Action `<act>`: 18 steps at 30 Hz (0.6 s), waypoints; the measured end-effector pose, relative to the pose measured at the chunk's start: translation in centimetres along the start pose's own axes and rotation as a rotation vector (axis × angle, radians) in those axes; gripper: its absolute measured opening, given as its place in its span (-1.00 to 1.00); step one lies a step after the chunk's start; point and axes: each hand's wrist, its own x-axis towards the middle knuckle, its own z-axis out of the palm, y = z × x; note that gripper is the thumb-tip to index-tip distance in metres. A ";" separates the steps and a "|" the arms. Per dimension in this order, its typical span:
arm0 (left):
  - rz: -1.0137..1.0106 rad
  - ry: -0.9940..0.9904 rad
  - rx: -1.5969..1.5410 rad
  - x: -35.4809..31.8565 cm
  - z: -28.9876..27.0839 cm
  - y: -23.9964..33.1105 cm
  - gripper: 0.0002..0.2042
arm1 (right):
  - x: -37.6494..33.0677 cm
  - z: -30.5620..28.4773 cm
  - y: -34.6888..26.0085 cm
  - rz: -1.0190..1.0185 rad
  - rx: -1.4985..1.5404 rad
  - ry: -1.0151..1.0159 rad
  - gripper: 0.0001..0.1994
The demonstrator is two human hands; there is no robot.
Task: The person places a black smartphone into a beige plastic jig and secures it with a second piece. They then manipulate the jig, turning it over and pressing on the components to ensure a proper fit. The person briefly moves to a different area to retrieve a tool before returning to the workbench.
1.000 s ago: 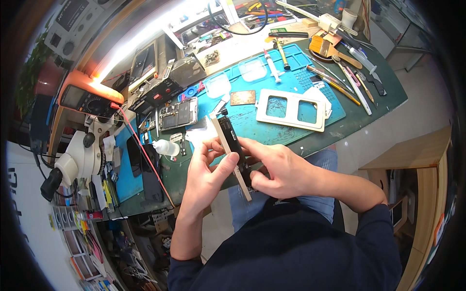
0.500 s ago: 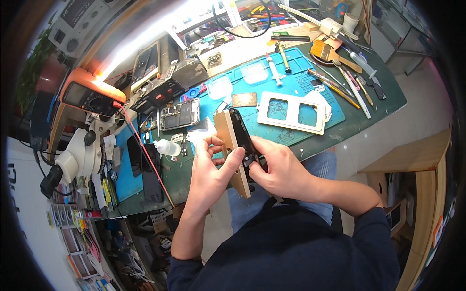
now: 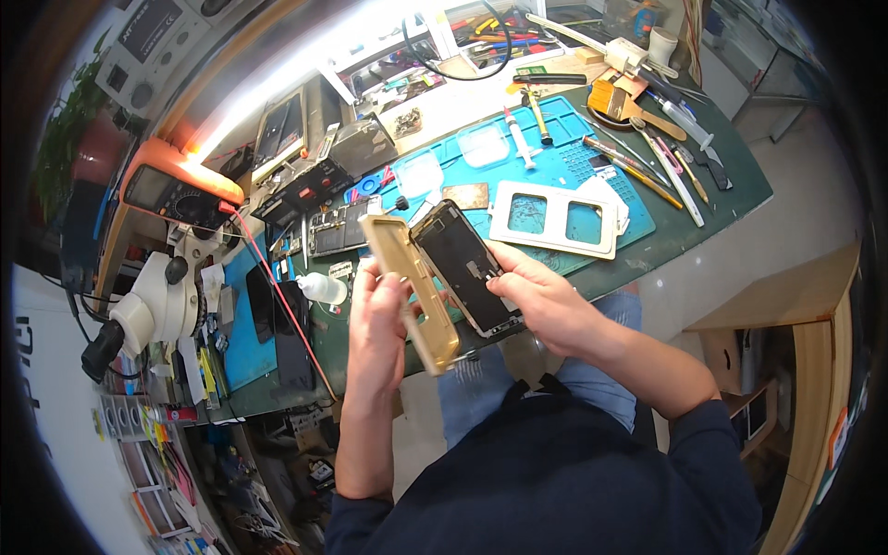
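Observation:
Over the bench's front edge, my left hand (image 3: 375,310) is closed on a gold rectangular metal mould (image 3: 427,310), tilted so its recessed inner side shows. My right hand (image 3: 546,301) grips a phone screen (image 3: 455,264) by its right long edge, thumb on its black back with a small flex cable near it. Mould and screen lie side by side, leaning apart like an open book, very close at their far ends. Some fingertips of both hands are hidden behind these pieces.
A blue repair mat (image 3: 555,139) bears a white frame with two windows (image 3: 555,219), a syringe (image 3: 520,139) and clear trays. An opened phone (image 3: 340,227) and a white bottle (image 3: 321,288) stand left. Brushes and tweezers lie right; a microscope (image 3: 166,296) and orange multimeter (image 3: 166,185) stand far left.
The mould and screen were pressed near each other, nearly on edge. Now they are spread apart, the mould's inner side and the screen's back turned up; my left hand has shifted slightly left.

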 end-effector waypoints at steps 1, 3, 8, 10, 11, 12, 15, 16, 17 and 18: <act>-0.069 -0.044 -0.109 0.2 -1.6 -0.6 -0.44 | -0.3 -0.2 -1.0 0.082 0.091 -0.032 -0.45; -0.158 -0.168 -0.345 -0.1 -3.1 -0.3 -0.26 | -1.0 -0.9 -2.5 0.253 0.281 -0.120 -0.36; -0.061 -0.251 -0.614 0.7 -3.5 -1.7 -0.06 | -1.5 -0.8 -2.9 0.163 0.497 -0.211 -0.52; -0.061 -0.236 -0.589 0.5 -3.3 -1.4 0.02 | -1.4 -0.9 -3.0 0.157 0.518 -0.248 -0.49; -0.058 -0.246 -0.612 0.5 -3.2 -1.5 0.02 | -1.4 -0.9 -3.1 0.155 0.522 -0.260 -0.46; -0.054 -0.256 -0.635 0.5 -3.1 -1.5 0.02 | -1.3 -0.7 -2.9 0.146 0.432 -0.216 -0.35; -0.046 -0.258 -0.603 0.4 -3.1 -1.3 0.02 | -1.3 -0.1 -2.9 0.072 0.484 -0.259 -0.35; -0.044 -0.254 -0.575 0.4 -3.1 -1.1 0.03 | -1.3 0.1 -3.1 0.081 0.508 -0.261 -0.36; -0.044 -0.251 -0.548 0.4 -3.1 -1.1 0.03 | -1.2 0.3 -3.3 0.089 0.531 -0.262 -0.36; -0.048 -0.238 -0.512 0.5 -3.2 -1.1 0.03 | -1.2 0.4 -3.4 0.096 0.554 -0.262 -0.36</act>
